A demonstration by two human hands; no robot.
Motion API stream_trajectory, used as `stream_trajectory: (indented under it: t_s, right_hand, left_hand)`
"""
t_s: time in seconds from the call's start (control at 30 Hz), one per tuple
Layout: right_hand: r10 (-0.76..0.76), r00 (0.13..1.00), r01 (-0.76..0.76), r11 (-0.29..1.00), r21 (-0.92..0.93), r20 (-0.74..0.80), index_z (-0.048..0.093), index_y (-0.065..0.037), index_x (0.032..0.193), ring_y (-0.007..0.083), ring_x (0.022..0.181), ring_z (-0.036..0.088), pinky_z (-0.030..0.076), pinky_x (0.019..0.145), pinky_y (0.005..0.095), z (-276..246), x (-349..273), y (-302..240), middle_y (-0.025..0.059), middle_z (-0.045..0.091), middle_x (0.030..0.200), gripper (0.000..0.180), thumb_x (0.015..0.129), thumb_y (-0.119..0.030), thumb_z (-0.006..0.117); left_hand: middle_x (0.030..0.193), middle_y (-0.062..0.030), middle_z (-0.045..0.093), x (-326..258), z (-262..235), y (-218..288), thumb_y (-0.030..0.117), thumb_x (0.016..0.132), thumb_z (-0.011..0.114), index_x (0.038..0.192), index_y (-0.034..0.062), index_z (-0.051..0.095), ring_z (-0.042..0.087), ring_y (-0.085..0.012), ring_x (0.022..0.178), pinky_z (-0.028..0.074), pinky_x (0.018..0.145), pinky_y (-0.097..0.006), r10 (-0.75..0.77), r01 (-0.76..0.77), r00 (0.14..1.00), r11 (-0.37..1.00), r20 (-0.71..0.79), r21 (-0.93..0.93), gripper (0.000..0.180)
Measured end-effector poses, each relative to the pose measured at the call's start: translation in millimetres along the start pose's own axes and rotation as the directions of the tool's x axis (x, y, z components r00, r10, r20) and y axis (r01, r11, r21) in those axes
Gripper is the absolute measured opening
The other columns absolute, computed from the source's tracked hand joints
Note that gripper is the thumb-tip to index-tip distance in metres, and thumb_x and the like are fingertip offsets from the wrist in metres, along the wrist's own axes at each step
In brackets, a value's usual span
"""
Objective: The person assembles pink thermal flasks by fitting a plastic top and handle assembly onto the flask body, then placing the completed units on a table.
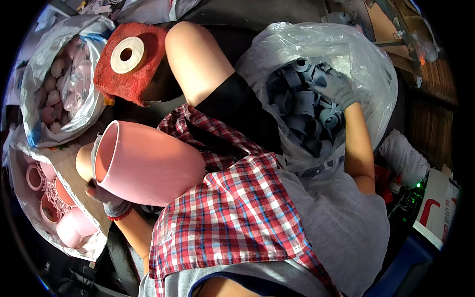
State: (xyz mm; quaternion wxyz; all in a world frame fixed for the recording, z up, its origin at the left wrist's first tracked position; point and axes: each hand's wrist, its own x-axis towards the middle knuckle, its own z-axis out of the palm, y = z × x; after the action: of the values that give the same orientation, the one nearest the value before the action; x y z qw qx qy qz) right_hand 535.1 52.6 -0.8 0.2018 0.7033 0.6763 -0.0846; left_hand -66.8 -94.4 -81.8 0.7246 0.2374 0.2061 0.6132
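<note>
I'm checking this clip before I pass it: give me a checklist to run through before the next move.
1. Left hand on the vase: ok, it holds it near the rim.
2. Vase upright: not ok, it is tipped over, mouth toward the person's left.
3. Clear bag open for reaching in: ok, its mouth is spread wide.
4. Right hand inside the clear bag: ok, it is among the grey parts.
5. Right hand gripping just one part: cannot tell, the fingertips are not clear.
6. White ring on the red cloth: ok, neither hand touches it.

Hard light — deep shadows
</note>
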Motion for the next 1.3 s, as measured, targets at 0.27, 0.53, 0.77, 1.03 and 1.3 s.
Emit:
stream_trajectory:
  t_s: [0.27, 0.53, 0.77, 1.03, 1.3]
  right_hand:
    - [0.442, 0.895, -0.413, 0.876, -0.249, 0.069, 0.059, -0.011, 0.116, 0.0318, 0.106, 0.059, 0.048, 0.086, 0.0431, 124.0, 29.8, 108.0, 0.0155, 0.062, 0.113, 0.057, 0.079, -0.054, 0.060]
    - [0.375, 0.869, -0.309, 0.921, 0.237, -0.323, 0.053, -0.008, 0.123, 0.0340, 0.108, 0.057, 0.046, 0.089, 0.0415, 119.8, 84.0, 117.3, 0.0191, 0.059, 0.117, 0.053, 0.084, -0.044, 0.057]
    - [0.252, 0.868, 0.049, 0.814, 0.579, -0.428, 0.048, -0.006, 0.127, 0.0380, 0.115, 0.051, 0.042, 0.095, 0.0404, 148.7, 187.3, 105.3, 0.0210, 0.053, 0.126, 0.058, 0.086, -0.045, 0.055]
    - [0.343, 0.883, -0.130, 0.835, 0.534, -0.321, 0.046, -0.007, 0.128, 0.0389, 0.109, 0.055, 0.043, 0.092, 0.0421, 148.5, 90.9, 81.3, 0.0252, 0.059, 0.114, 0.061, 0.080, -0.039, 0.065]
    - [0.361, 0.924, 0.003, 0.321, 0.947, -0.126, 0.055, -0.001, 0.119, 0.0153, 0.096, 0.059, 0.048, 0.079, 0.0262, 116.1, -4.8, 63.0, 0.0094, 0.059, 0.114, 0.038, 0.084, -0.012, 0.065]
  left_hand:
    - [0.132, -0.0116, 0.049, -41.1, -10.4, 5.3, 0.060, 0.075, 0.066, 0.135, 0.0005, 0.039, 0.048, -0.0264, 0.119, 0.040, 0.098, -0.045, 0.120, -0.007, 0.960, 0.915, -0.254, 0.404, 0.089]
    - [0.127, -0.0105, 0.054, -33.3, -27.3, -7.2, 0.058, 0.072, 0.071, 0.131, -0.0004, 0.044, 0.053, -0.0254, 0.113, 0.044, 0.093, -0.042, 0.084, 0.013, 0.961, 0.937, -0.262, 0.350, 0.087]
    - [0.120, -0.0108, 0.058, -23.1, -33.2, -16.1, 0.059, 0.071, 0.072, 0.126, -0.0027, 0.049, 0.058, -0.0247, 0.106, 0.047, 0.089, -0.040, 0.162, -0.014, 0.939, 0.899, -0.303, 0.438, 0.086]
    - [0.126, -0.0116, 0.052, -18.2, -30.2, -35.9, 0.064, 0.068, 0.071, 0.132, -0.0035, 0.039, 0.052, -0.0238, 0.113, 0.042, 0.094, -0.039, 0.178, 0.037, 0.949, 0.755, -0.259, 0.655, 0.099]
    - [0.136, -0.0122, 0.044, 22.8, 3.8, -47.9, 0.055, 0.063, 0.079, 0.136, -0.0023, 0.034, 0.045, -0.0231, 0.122, 0.037, 0.101, -0.039, 0.004, 0.070, 0.974, 0.945, -0.226, 0.320, 0.103]
